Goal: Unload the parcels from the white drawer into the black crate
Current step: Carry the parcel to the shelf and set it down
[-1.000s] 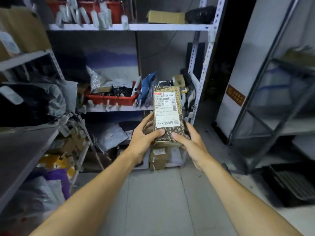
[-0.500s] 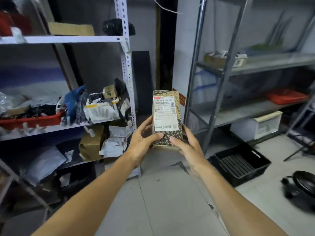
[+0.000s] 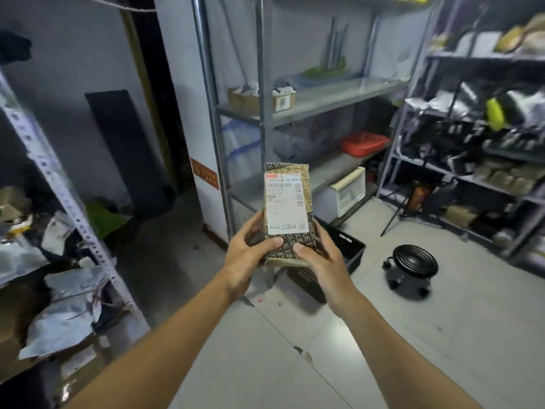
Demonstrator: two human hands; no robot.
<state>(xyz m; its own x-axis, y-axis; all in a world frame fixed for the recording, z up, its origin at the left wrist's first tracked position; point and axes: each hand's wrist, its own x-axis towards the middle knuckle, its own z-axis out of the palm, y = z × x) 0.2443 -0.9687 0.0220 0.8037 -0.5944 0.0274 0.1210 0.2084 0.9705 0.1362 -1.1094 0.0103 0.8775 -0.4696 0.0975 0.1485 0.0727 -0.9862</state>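
grey metal shelving (image 3: 295,107) lines the far wall over a pale tiled floor (image 3: 295,349). both forearms reach forward, left hand (image 3: 246,255) and right hand (image 3: 320,256) gripping the parcel's (image 3: 287,214) lower end, thumbs pressed on its labelled front, fingers curled behind. the parcel stands upright, long axis vertical, label facing the camera, in front of the black crate (image 3: 349,249) on the floor. further right sits the white drawer (image 3: 343,191) on the bottom shelf.
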